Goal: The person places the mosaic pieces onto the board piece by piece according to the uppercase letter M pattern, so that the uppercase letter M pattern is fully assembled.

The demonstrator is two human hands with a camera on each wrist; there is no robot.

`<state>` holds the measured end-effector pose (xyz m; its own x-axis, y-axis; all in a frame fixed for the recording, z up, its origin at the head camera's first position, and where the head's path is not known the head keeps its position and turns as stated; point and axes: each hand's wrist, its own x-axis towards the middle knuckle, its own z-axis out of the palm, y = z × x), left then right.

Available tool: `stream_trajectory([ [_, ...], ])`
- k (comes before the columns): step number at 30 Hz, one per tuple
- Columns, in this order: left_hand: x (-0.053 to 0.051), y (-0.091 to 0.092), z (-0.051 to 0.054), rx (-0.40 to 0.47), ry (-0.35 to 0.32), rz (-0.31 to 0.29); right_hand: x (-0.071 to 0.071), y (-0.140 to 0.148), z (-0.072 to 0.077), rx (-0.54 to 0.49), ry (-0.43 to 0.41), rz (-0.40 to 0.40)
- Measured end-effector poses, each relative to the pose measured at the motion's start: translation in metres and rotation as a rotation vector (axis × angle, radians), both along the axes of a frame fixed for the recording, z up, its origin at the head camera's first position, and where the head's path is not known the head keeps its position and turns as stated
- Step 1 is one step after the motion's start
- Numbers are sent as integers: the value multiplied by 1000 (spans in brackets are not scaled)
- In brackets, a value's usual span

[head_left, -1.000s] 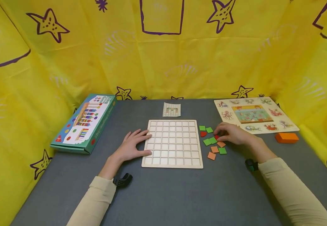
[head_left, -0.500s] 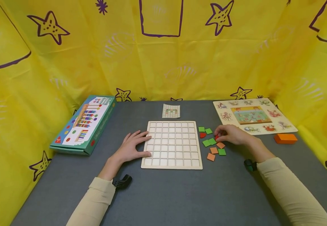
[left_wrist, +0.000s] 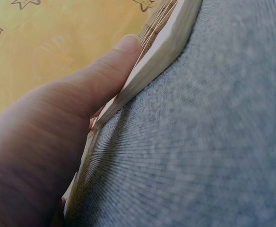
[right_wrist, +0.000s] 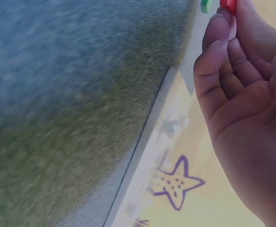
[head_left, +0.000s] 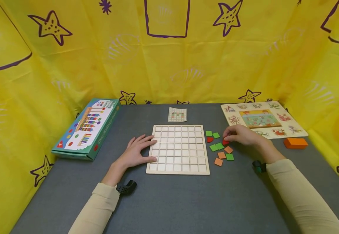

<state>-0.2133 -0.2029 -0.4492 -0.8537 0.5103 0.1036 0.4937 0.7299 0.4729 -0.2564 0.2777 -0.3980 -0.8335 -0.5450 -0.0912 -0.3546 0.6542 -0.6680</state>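
A light wooden grid board point(head_left: 177, 150) lies flat on the dark table. My left hand point(head_left: 135, 152), fingers spread, rests its thumb and fingertips on the board's left edge; the left wrist view shows the thumb point(left_wrist: 114, 66) on the rim. To the right of the board, my right hand point(head_left: 241, 135) pinches a small red piece point(head_left: 225, 142) between thumb and fingers, tilted up from the table. In the right wrist view only part of this red piece point(right_wrist: 228, 4) shows. Around it lie several green tiles point(head_left: 213, 148), several orange tiles point(head_left: 218, 162) and another red piece point(head_left: 210, 139).
A small pattern card point(head_left: 177, 114) lies behind the board. At the left is a boxed ring game point(head_left: 87, 128). A wooden sea-animal puzzle point(head_left: 292, 125) lies at the back right, with an orange block point(head_left: 295, 143) before it. A yellow curtain point(head_left: 169, 65) surrounds the table.
My right hand has risen slightly and drawn the red piece up from the table, so more of the piece shows. The left hand has stayed on the board's edge.
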Motion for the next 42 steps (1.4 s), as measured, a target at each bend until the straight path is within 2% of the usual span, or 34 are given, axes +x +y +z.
stream_trajectory([
  [6,0,-1,2,-1,-9,14,-3,-11,4,-5,3,-19],
  [14,0,2,2,-2,-9,17,-7,-34,10,-41,14,-2],
  [24,0,1,2,7,-8,13,-18,-65,12,-90,-39,-18],
  [32,0,1,2,21,-8,9,-28,-88,9,-122,-26,-4],
  [42,-1,0,1,16,-7,9,-34,-117,3,-143,-55,14],
])
